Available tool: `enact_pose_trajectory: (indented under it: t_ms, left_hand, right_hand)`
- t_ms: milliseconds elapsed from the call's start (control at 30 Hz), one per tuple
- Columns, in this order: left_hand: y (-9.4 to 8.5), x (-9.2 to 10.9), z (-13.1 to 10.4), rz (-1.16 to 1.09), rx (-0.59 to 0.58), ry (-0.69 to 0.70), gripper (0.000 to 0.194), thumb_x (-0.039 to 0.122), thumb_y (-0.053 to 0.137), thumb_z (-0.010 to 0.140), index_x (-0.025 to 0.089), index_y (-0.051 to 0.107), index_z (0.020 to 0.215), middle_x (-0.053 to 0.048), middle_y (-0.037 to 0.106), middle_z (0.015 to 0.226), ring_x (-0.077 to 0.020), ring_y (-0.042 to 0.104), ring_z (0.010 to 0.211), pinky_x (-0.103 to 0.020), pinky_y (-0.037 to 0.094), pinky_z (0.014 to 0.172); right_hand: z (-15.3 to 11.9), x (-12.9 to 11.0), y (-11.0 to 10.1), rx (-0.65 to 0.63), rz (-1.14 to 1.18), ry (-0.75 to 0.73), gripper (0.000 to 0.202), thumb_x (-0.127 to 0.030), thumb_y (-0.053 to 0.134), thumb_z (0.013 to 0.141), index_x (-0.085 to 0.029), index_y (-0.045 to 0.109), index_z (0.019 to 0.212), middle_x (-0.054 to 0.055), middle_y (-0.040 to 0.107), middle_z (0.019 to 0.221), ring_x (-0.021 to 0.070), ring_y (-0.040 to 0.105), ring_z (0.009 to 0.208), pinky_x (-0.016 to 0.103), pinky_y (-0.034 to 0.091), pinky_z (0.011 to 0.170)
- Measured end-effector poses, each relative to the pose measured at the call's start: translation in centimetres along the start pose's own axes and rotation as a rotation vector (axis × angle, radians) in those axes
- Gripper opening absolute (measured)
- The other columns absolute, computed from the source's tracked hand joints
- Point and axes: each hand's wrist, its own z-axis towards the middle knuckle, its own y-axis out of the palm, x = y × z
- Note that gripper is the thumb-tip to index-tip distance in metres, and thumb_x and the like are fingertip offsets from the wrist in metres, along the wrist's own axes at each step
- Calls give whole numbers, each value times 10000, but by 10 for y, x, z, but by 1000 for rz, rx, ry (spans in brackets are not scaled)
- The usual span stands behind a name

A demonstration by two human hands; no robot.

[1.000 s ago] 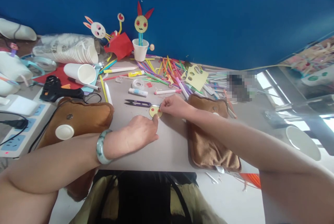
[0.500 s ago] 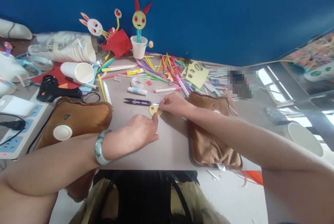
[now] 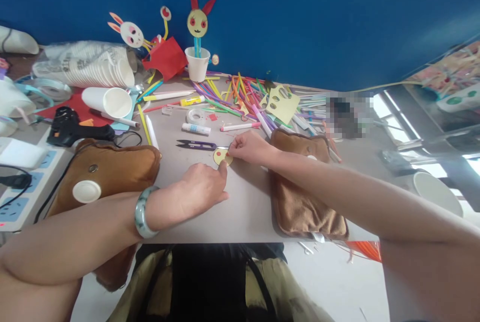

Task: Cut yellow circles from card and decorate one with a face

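Note:
A small yellow paper disc with red dots lies on the table between my hands. My left hand, below and left of it, presses the disc's lower edge with the index fingertip; the thumb points out and the other fingers are curled. At the disc's right edge my right hand is closed in a pinch, its fingertips at a red dot; what they hold is too small to tell. Dark purple thread snips lie just above the disc. Beyond them are a glue stick and a pink-capped marker.
Brown cushions lie under my left forearm and right forearm. A black glue gun and power strip sit left. Behind are a rabbit-eared figure in a cup, scattered coloured sticks and cut yellow card.
The view has shifted slightly, so the things at the left and back appear a little further left and higher. Both hands keep nearly the same pose at the disc.

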Motion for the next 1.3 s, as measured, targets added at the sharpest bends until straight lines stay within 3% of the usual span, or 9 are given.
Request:
enact_pose_trajectory:
  t_ms: [1000,1133,1300]
  left_hand:
    - [-4,0,2,-50,-39,-10,792,493,559,895,-65,359,1420,-132,675,663,-300,673,658,-324,382,520]
    - [-6,1,1,-48,15,-29,672,483,573,883,-31,483,1307,-183,682,878,-280,657,743,-333,406,582]
    - [-6,0,4,-30,72,-6,558,483,612,846,21,582,1157,-222,575,1152,-315,584,979,-371,439,721]
  right_hand:
    - [-1,2,7,71,-58,-19,94,-166,635,668,-138,716,628,-18,603,519,72,464,478,181,326,424]
    - [-2,2,8,99,-63,-18,88,-188,650,671,-133,711,639,-13,618,542,73,475,497,175,328,435]
    - [-1,2,8,93,-50,-22,96,-149,614,662,-134,699,619,-15,621,542,75,488,519,168,352,464]
